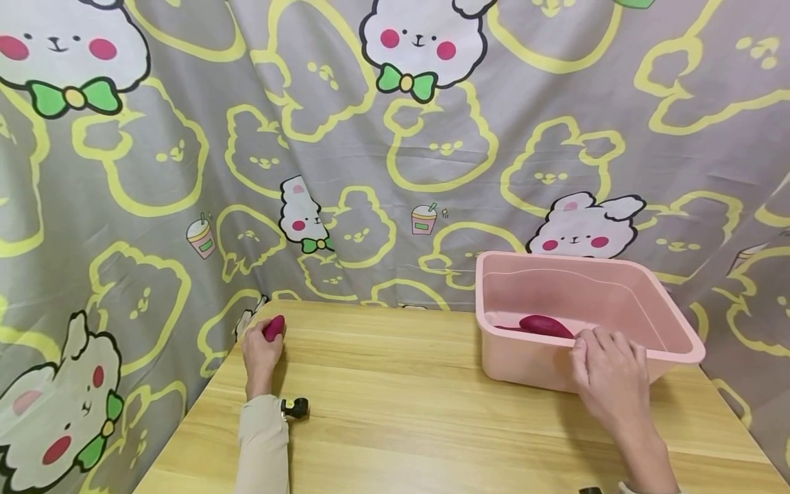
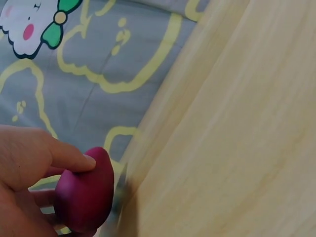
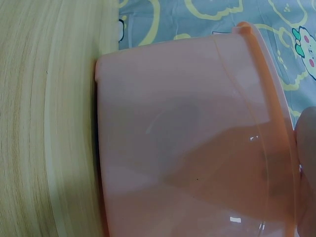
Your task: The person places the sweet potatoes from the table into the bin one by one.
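At the table's far left corner my left hand [image 1: 262, 350] holds a smooth dark magenta object [image 2: 85, 195], rounded and tapering to a blunt tip. Thumb and fingers pinch it from both sides in the left wrist view; its exact kind cannot be told. My right hand [image 1: 614, 374] grips the near rim of a pink plastic bin [image 1: 531, 360], fingers hooked over the edge. Inside the bin lies another dark magenta thing [image 1: 546, 325], rounded, with a thin part reaching left. The bin's near wall and my right hand hide part of it.
The bin stands upright at the right side of a light wooden table [image 1: 395, 412]. A grey curtain [image 1: 345, 158] with cartoon bunnies hangs behind and along both sides. A black wrist camera [image 1: 296, 408] sits on my left sleeve.
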`<state>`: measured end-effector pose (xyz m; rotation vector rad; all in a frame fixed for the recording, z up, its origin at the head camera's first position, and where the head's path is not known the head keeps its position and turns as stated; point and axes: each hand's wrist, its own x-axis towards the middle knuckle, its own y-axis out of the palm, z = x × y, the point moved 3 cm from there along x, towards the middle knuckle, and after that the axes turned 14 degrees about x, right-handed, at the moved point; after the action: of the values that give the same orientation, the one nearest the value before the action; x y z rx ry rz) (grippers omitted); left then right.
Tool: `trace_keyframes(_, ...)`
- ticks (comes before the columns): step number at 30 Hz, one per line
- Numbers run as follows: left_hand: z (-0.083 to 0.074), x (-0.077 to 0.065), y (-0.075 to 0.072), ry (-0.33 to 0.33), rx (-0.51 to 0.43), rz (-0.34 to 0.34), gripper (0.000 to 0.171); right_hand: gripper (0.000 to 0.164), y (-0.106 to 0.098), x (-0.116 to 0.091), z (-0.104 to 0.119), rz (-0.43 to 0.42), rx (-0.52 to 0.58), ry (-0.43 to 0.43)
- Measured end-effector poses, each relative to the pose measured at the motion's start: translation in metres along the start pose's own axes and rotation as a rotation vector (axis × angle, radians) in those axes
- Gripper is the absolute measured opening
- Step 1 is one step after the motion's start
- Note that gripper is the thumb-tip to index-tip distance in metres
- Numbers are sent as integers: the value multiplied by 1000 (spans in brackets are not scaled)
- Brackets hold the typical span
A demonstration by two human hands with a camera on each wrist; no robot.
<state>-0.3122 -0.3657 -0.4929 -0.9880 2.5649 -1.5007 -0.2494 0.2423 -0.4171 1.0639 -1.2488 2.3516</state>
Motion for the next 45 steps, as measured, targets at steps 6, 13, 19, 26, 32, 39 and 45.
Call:
trace_keyframes(6,-1,1,-2,0,-19,-2,42,17,1,0,1,-4,5,-2)
trace_keyframes(13,-8,4,-6,62,-44,-81,41,18,1,1,1,-13,-1,-11)
trace_keyframes(19,-15,3,-12,90,-60,-127,40,18,1,1,1,-15,1,-15)
trace_keyframes(26,-22,2,-19,109,-41,-156,40,18,1,1,1,-14,-1,-17)
trace_keyframes(32,-28,2,-23,122,-39,-180,41,18,1,2,2,-13,-1,-17)
trace_keyframes(39,-35,4,-28,148,-56,-223,41,19,0,2,1,-4,-2,-5)
trace_keyframes(45,-42,3,-34,168,-71,-249,41,18,0,1,0,-3,-5,-2)
